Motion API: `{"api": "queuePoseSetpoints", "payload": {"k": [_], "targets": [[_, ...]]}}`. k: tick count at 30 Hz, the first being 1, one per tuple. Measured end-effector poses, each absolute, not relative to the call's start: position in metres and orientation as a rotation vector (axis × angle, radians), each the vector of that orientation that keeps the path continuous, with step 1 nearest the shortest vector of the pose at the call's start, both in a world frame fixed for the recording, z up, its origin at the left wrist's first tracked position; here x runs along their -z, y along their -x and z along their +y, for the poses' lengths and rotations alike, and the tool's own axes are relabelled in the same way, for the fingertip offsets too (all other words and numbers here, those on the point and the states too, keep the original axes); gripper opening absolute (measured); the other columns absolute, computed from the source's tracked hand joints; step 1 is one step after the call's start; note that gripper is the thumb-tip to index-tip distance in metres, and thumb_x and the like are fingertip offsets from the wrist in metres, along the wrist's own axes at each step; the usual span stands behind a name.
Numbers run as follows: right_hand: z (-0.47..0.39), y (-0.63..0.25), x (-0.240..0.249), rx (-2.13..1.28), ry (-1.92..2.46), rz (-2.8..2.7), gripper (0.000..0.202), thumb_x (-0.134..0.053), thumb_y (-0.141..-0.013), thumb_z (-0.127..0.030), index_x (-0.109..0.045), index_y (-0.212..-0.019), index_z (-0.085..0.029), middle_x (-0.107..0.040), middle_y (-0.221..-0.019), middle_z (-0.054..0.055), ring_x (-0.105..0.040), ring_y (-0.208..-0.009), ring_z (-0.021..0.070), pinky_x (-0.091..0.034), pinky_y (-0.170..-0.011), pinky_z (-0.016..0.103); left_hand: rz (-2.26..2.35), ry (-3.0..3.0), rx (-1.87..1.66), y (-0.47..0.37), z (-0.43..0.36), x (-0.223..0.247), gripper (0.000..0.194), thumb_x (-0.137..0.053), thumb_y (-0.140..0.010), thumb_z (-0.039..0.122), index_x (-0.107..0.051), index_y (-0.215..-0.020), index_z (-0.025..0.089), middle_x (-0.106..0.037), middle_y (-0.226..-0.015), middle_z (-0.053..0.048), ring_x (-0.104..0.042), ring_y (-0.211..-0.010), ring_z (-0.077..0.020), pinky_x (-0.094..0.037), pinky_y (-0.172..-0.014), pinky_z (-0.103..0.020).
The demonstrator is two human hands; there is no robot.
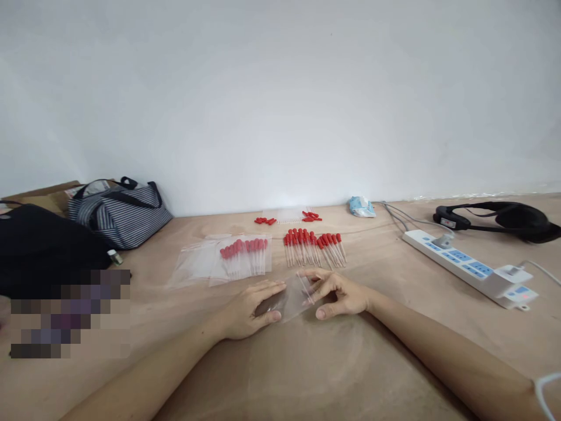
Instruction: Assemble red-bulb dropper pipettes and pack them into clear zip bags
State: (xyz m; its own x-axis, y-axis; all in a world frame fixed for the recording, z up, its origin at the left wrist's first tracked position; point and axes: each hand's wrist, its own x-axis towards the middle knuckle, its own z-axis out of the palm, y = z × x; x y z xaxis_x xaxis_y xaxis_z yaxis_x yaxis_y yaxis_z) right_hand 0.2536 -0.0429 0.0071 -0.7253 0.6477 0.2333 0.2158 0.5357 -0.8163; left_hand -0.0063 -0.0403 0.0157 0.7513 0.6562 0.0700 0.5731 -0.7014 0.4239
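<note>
A small clear zip bag point(293, 299) is held up between my two hands, tilted, just above the table. My left hand point(249, 310) grips its left side, and clear plastic shows between fingers and thumb. The fingers of my right hand point(342, 294) are on the bag's zip edge, with the thumb held away from them. Beyond my hands lie several glass droppers with red rubber bulbs point(300, 242), side by side in rows. To their left, more red-bulbed droppers point(245, 251) lie in or under flat clear bags point(190, 266), which I cannot tell.
Loose red bulbs point(265, 221) and clear tubes point(289, 216) lie by the wall. A blue-white packet point(362, 206), a power strip point(468, 266) with cables and a black strapped device point(499, 221) are to the right. A striped bag point(127, 213) and dark cloth point(44, 251) are at left.
</note>
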Motion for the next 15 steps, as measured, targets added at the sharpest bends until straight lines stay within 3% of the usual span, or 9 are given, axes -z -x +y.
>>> {"api": "queuePoseSetpoints", "payload": {"k": [3, 7, 11, 15], "targets": [[-0.035, -0.258, -0.005, -1.13, 0.743, -2.191, 0.024, -0.061, -0.068, -0.039, -0.069, -0.079, -0.02, -0.061, -0.096, 0.005, -0.057, -0.087, 0.0157, -0.042, -0.08, 0.031, 0.905, -2.586, -0.309, 0.006, -0.039, -0.016, 0.048, -0.047, -0.082, 0.04, -0.038, -0.127, 0.022, -0.043, -0.13, -0.006, -0.038, -0.119, -0.0222, -0.031, -0.099, -0.04], [-0.003, -0.268, 0.002, -0.723, 1.223, -1.864, 0.024, -0.056, -0.071, -0.037, -0.06, -0.061, -0.015, -0.057, -0.06, 0.001, -0.052, -0.059, 0.0128, -0.04, -0.057, 0.025, 0.849, -2.602, -0.314, 0.006, -0.037, -0.015, 0.048, -0.047, -0.083, 0.04, -0.038, -0.126, 0.022, -0.042, -0.13, -0.006, -0.037, -0.12, -0.0212, -0.03, -0.1, -0.039], [0.033, -0.278, 0.006, -0.212, 1.716, -1.584, 0.014, -0.056, -0.066, -0.027, -0.056, -0.074, -0.015, -0.058, -0.067, 0.003, -0.052, -0.063, 0.014, -0.036, -0.056, 0.024, 0.808, -2.616, -0.311, 0.006, -0.035, -0.013, 0.048, -0.048, -0.082, 0.04, -0.038, -0.126, 0.023, -0.04, -0.131, -0.006, -0.036, -0.12, -0.021, -0.029, -0.1, -0.039], [0.05, -0.275, 0.006, -0.156, 1.932, -1.597, 0.026, -0.056, -0.066, -0.026, -0.053, -0.088, -0.015, -0.06, -0.077, 0.007, -0.055, -0.073, 0.0169, -0.036, -0.058, 0.024, 0.798, -2.613, -0.337, 0.007, -0.035, -0.011, 0.045, -0.047, -0.083, 0.038, -0.04, -0.125, 0.025, -0.038, -0.133, -0.006, -0.034, -0.121, -0.0222, -0.03, -0.099, -0.04]]}}
